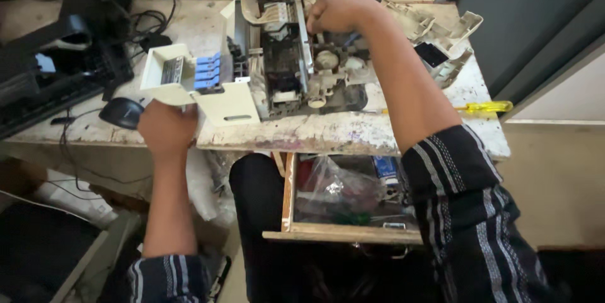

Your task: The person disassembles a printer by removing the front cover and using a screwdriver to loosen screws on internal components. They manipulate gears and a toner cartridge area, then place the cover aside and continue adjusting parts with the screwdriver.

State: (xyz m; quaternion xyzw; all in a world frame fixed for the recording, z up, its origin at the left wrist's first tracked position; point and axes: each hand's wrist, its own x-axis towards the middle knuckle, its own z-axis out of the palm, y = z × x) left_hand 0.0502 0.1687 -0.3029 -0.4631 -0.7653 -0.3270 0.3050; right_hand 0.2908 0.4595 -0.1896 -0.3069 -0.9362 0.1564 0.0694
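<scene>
A small electronics repair workshop: a stained, paint-scarred workbench (353, 136) carries an opened printer (296, 63) at 12 o'clock, a yellow-handled screwdriver (482, 107) at 3 o'clock, tangled cables (151, 22) at 10 o'clock, and a cluttered open drawer (343, 230) at 6 o'clock.

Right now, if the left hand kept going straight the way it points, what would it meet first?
Probably the white ink-tank box with blue caps: the left hand already touches its near edge, pointing away across the table.
</scene>
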